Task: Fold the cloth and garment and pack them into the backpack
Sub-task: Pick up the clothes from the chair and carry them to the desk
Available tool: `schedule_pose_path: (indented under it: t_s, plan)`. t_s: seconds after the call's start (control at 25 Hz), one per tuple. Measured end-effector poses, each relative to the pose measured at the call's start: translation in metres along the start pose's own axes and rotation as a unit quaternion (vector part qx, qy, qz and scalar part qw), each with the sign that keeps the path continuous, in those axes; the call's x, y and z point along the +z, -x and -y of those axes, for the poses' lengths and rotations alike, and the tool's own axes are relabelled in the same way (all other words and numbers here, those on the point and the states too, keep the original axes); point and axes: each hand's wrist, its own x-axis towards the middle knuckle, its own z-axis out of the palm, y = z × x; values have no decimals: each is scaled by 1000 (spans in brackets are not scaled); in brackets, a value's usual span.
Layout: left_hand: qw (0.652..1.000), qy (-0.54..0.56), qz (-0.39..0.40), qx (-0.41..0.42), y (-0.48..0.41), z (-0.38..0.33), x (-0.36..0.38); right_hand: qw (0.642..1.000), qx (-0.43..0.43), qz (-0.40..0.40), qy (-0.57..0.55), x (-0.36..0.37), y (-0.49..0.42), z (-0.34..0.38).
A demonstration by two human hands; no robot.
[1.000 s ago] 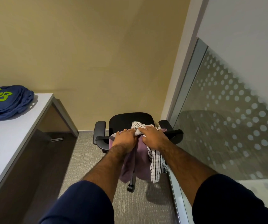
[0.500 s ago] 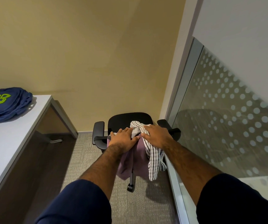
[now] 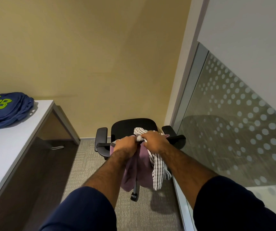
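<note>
The left hand (image 3: 125, 145) is curled over the top of the purple garment (image 3: 144, 164), and the right hand (image 3: 153, 140) is clenched on a bunched part of the striped cloth (image 3: 158, 169). The two hands are held close together, knuckles nearly touching.

Both fabrics are gathered at the near edge of the black chair (image 3: 130, 126). From there they hang down side by side in front of its post, the striped cloth on the right. Their lower hems are left free above the caster (image 3: 134, 196).

The chair is backed against the yellow wall (image 3: 84, 64). Its armrest (image 3: 168, 130) on the right is set just beside the dotted glass partition (image 3: 233, 130), so little room is left there.

A wider strip of grey carpet (image 3: 87, 164) is seen between the chair and the white table (image 3: 9, 147), whose long edge runs toward the wall. A blue fabric bundle (image 3: 4, 109) with green lettering is laid at the table's far end, near the corner. Whether it is the backpack cannot be told.
</note>
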Motion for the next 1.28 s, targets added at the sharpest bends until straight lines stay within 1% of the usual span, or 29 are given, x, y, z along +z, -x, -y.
schedule_pose_path:
  t_s: [0.08,0.2,0.4,0.48,0.52,0.64,0.8,0.84,1.0,1.28]
  plan:
    - [1000,-8,-11,1,0,-2,-1,999,8,-7,30,2,-3,6]
    - [999,-18,-32,4,1,-6,-2,999,-4,-42,34,5,-3,7]
    - [997,-50,-57,23,2,-12,-11,998,16,-15,66,-8,-5,17]
    - [996,-51,-72,29,4,-12,-14,998,18,-10,57,-12,-2,20]
    - [995,-51,-81,31,6,-11,-16,999,9,-23,39,-11,0,19]
    - [992,-45,-110,39,11,-9,-23,995,-15,-100,-21,-8,9,19]
    - [987,-33,-151,44,18,-1,-41,995,15,-94,7,-27,8,40]
    - [986,-36,-157,44,19,3,-47,995,7,-100,7,-33,7,45]
    - [979,-54,-193,28,27,26,-79,982,-63,-175,22,-50,1,69]
    - [963,-20,-270,-18,59,94,-157,960,-151,-230,53,-101,-11,165]
